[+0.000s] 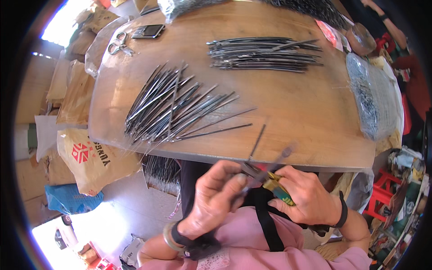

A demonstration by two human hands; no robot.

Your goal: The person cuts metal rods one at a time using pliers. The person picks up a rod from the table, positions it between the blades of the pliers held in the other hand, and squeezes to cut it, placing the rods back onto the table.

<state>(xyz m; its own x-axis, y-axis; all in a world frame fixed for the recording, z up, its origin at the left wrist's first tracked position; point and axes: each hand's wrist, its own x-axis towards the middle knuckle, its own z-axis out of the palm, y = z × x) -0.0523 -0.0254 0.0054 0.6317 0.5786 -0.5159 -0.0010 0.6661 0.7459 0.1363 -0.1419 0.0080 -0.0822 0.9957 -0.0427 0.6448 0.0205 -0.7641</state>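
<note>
My left hand is closed around a thin dark strip near the table's front edge, one end sticking up past the fingers. Gripped in my right hand is a small hand tool with yellow and green parts; its exact kind is blurred. The tool's front end meets the strip between the two hands, and a second dark length beside it is smeared by motion. A loose, fanned pile of dark strips lies on the left of the table. Farther back, a neater bundle of similar strips lies sideways.
On the wooden table are scissors and a mobile phone at the back left. A clear bag of dark pieces sits at the right edge. A beige plastic bag and red stool flank the table.
</note>
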